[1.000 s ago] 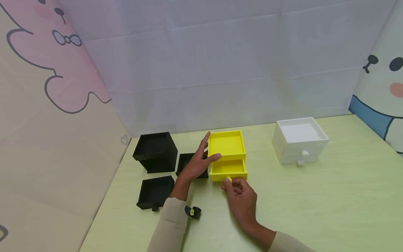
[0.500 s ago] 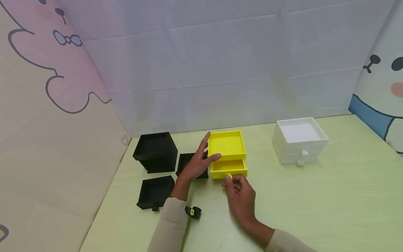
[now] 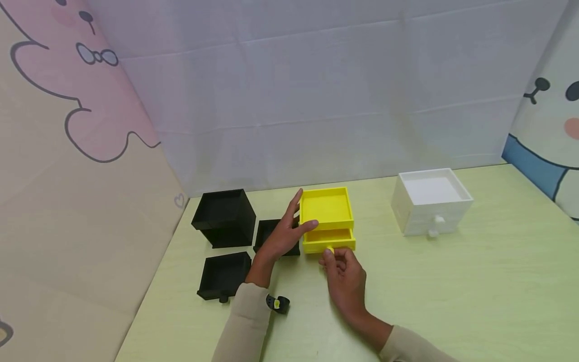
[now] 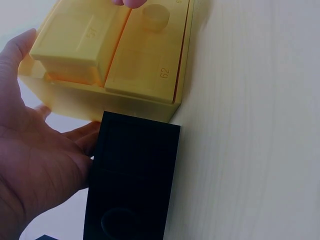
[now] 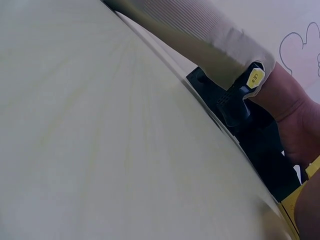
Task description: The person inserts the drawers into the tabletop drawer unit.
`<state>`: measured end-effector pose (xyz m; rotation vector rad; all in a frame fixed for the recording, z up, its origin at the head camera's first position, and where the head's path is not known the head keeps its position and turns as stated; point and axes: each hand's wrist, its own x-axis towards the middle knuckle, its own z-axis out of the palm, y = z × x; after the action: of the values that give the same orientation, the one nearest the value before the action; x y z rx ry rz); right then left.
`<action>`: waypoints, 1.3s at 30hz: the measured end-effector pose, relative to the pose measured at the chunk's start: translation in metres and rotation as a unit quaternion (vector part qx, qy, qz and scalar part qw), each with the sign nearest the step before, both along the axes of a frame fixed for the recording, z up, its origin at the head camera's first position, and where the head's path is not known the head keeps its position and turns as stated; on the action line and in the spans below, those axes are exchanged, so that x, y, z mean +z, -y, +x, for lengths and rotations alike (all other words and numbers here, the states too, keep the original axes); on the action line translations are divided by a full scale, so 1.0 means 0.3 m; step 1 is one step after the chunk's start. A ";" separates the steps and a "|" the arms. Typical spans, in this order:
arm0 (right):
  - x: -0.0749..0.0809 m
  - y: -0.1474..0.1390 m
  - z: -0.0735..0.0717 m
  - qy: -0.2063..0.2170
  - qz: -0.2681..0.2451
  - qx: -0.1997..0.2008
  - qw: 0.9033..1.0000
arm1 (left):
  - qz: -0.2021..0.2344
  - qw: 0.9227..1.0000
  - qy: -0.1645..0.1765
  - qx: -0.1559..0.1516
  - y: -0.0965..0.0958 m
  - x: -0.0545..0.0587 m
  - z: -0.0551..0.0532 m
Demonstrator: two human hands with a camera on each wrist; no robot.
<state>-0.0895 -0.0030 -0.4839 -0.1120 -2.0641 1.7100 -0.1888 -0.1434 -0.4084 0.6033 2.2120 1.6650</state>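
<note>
A small yellow drawer box (image 3: 325, 207) stands mid-table with its upper drawer (image 3: 328, 245) partly pulled out. My left hand (image 3: 284, 236) holds the box by its left side, thumb at the top front edge and fingers spread toward the back. My right hand (image 3: 347, 281) pinches the drawer's knob (image 3: 330, 250) between thumb and curled fingers. In the left wrist view the lower drawer (image 4: 145, 65) is pushed in flush, while the upper one sticks out. A loose black drawer (image 4: 135, 165) sits beside the box, partly hidden under my left arm in the head view.
A black box (image 3: 226, 218) stands at the back left, with another black drawer (image 3: 224, 276) in front of it. To the right is a white drawer box (image 3: 431, 201) with its drawers in. Printed fabric walls (image 3: 289, 90) enclose the back and sides.
The yellow upper drawer has slid further back into its box, with my right hand moving forward on its knob. My left hand keeps its place on the box.
</note>
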 end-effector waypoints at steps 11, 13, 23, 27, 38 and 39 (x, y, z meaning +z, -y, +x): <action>0.095 0.017 0.029 -0.003 -0.008 -0.002 1.000 | 0.001 1.000 -0.010 0.007 -0.001 -0.009 -0.003; 0.124 0.021 0.041 0.002 -0.005 -0.003 1.000 | 0.001 1.000 -0.008 0.005 -0.001 -0.007 -0.002; 0.017 0.012 -0.013 -0.009 -0.010 -0.002 1.000 | 0.005 1.000 -0.005 0.001 0.001 -0.006 -0.002; 0.001 0.008 -0.022 -0.011 -0.004 -0.002 1.000 | 0.009 1.000 -0.006 0.001 -0.001 -0.006 0.000; -0.001 0.002 -0.032 -0.006 -0.002 -0.003 1.000 | 0.007 1.000 -0.008 0.007 -0.004 -0.004 0.006; -0.001 0.002 -0.034 -0.006 -0.004 -0.003 1.000 | 0.007 1.000 -0.007 0.005 -0.003 -0.003 0.006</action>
<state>-0.0997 -0.0036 -0.4841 -0.1090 -2.0471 1.7106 -0.1870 -0.1425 -0.4092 0.6099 2.2201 1.6872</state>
